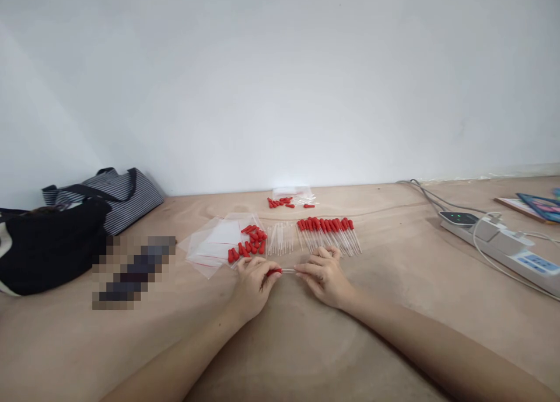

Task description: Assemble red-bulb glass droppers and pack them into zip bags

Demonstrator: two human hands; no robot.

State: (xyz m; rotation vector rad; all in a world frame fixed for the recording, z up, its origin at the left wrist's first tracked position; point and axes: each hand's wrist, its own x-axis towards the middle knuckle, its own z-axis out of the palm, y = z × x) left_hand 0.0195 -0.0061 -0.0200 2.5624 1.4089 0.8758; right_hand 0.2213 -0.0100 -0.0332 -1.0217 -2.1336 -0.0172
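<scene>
Between the fingers of my left hand (255, 285) is a red rubber bulb (275, 271), pinched near its end. My right hand (326, 278) pinches a thin clear glass tube (287, 271), whose left end meets the bulb; whether it sits inside cannot be told. Just beyond my left hand lie loose red bulbs (254, 241) on clear plastic zip bags (216, 241). Several bare glass tubes (280, 238) lie side by side in the middle. Past my right hand is a row of droppers (328, 230), tubes with red bulbs on top.
Farther back lie more bulbs and tubes by a small plastic bag (293, 193). A black bag (52, 244) and a striped bag (144, 192) stand at left, near a blurred-out dark object (137, 271). A power strip (507, 244) with cables is at right, with flat booklets (531, 208) beyond.
</scene>
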